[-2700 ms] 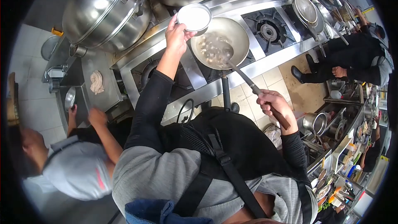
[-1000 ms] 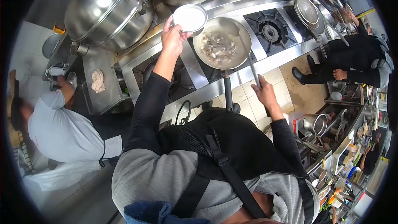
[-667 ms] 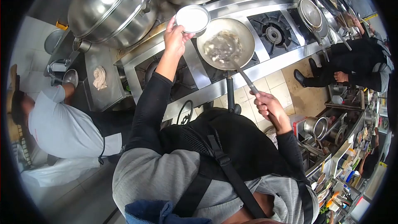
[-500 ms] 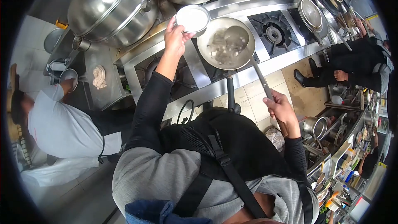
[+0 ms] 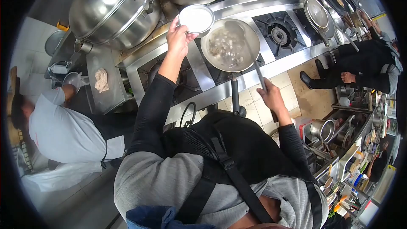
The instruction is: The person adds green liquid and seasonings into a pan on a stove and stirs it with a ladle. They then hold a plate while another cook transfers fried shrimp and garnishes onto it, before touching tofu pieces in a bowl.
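Note:
My left hand (image 5: 178,42) grips the rim of a metal bowl (image 5: 196,18) with white contents, held beside and partly above the left edge of a pan. My right hand (image 5: 271,96) is closed around the handle of a ladle (image 5: 258,73), whose head is in the pan at its upper right. The pan (image 5: 254,42) sits on the stove with its black handle (image 5: 235,96) toward me. Small pale and dark pieces (image 5: 227,51) lie in liquid inside it.
Large steel pots (image 5: 114,8) stand behind the stove. A bare burner (image 5: 280,36) is right of the pan, with strainers (image 5: 316,13) beyond. A cloth (image 5: 101,80) lies on the left counter. Another person (image 5: 68,131) is at the sink; others are at right.
The ladle head has moved about inside the pan, and my right hand has shifted left and slightly up. My left hand and the bowl have barely moved. The person at left moved a metal bowl at the sink.

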`<state>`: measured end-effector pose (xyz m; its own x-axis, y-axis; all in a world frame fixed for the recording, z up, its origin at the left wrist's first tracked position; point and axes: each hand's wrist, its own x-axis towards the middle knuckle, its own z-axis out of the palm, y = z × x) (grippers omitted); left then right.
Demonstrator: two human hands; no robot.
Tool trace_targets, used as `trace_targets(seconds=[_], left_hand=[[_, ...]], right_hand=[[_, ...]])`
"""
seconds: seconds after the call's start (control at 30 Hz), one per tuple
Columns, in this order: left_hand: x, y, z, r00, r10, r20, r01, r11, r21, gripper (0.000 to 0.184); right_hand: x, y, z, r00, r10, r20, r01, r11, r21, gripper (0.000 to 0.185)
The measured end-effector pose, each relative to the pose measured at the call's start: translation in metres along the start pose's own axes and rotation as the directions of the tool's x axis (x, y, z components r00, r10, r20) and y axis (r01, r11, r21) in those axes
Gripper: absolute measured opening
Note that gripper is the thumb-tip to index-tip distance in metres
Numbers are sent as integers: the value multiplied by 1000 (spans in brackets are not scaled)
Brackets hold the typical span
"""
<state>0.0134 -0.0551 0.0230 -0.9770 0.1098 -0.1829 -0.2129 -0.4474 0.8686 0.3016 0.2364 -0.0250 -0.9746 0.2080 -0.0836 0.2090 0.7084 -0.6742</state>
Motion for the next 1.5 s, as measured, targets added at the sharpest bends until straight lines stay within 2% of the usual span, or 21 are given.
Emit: trace_targets(seconds=[0.03,0.07,0.13,0.17,0.2,0.3,0.43,0.57,0.6,0.7,0.77,0.8,0.83,0.9,0.97,1.0,1.03,1.1,1.27,1.37,1.5], left_hand=[[0,0,-1,1000,3,-2,-3,1000,2,66],[0,-1,-3,1000,5,-3,-5,1000,2,66],[2,-2,-3,1000,10,2,-10,1000,2,66],[4,-3,-4,1000,8,-3,-8,1000,0,66],[3,-3,-3,1000,4,-9,-4,1000,-2,66],[3,-5,-8,1000,-8,-6,8,1000,-1,67],[5,-10,-9,1000,-7,28,7,1000,2,67],[4,-8,0,997,-57,52,56,998,19,68],[4,-8,3,996,-63,67,61,998,26,68],[7,-14,10,988,-62,141,59,998,29,67],[13,-17,10,963,-63,264,65,998,2,60],[11,-13,21,945,-89,314,65,994,86,61],[0,-6,38,961,-149,233,121,984,130,66],[4,-1,50,904,-202,376,104,959,263,68],[-3,-4,74,889,-196,414,67,950,306,70],[-17,2,92,882,-227,413,77,934,350,69],[-24,15,109,888,-251,385,72,904,422,68],[-44,12,145,825,-292,484,74,905,419,65],[-122,-14,248,671,-402,624,112,886,450,65],[-159,-62,300,566,-463,682,152,872,465,67],[-248,-144,380,356,-552,754,174,832,527,71]], right_hand=[[3,-16,2,997,18,81,-25,997,78,48],[3,-31,-3,907,240,345,-368,850,377,39],[-3,-36,-11,795,268,545,-605,426,673,33],[-7,-38,-16,735,232,638,-675,153,722,31],[-13,-47,-31,717,171,676,-689,26,724,26],[-25,-48,-51,717,216,662,-690,91,718,28],[-36,-66,-75,847,298,440,-519,641,566,35],[-43,-80,-85,943,268,198,-301,941,155,43],[-47,-62,-71,983,156,93,-165,982,96,49],[-46,-26,-33,995,-66,-71,70,996,61,46],[-37,-43,-35,942,241,233,-305,904,300,52],[-36,-38,-33,859,359,366,-498,755,427,53],[-35,-29,-27,890,273,366,-434,755,491,55],[-33,4,3,933,216,288,-354,700,620,56],[-45,-7,-25,885,255,390,-451,680,578,54],[-37,22,6,977,200,75,-213,891,400,57],[-26,53,39,982,47,-185,-24,992,126,59],[-74,20,-26,960,203,-192,-102,894,437,63],[-217,41,-62,708,341,-619,-7,879,477,42],[-321,57,-53,577,425,-698,-75,878,472,38],[-439,64,-38,436,689,-579,-134,686,716,35]])
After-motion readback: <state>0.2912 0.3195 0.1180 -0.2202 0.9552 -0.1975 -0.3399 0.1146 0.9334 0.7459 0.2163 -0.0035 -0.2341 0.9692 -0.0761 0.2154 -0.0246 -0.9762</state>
